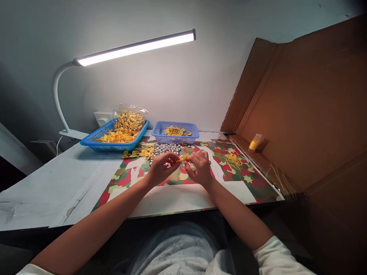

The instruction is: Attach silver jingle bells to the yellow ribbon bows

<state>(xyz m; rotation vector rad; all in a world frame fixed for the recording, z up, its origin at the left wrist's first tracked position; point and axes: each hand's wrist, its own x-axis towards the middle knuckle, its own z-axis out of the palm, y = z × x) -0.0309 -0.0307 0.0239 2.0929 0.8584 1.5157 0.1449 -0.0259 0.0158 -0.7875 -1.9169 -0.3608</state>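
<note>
Over the patterned table mat, my left hand (161, 167) and my right hand (200, 168) face each other with fingertips pinched. Between them is a small yellow artificial flower (183, 157), which both hands grip. A thin yellow loop, perhaps its stem, hangs below it by my right thumb. Just behind my left hand lies a heap of shiny silver beads or bells (166, 148), partly covered by the fingers. Loose yellow flowers (145, 151) on stems lie left of the heap.
A blue basket (114, 147) of yellow flowers stands back left, beside a smaller periwinkle basket (175, 136). A lit lamp (137, 49) overhangs them. At right are a yellow stem bundle (233, 160), a yellow-filled bottle (255, 142) and a cardboard wall (309, 103).
</note>
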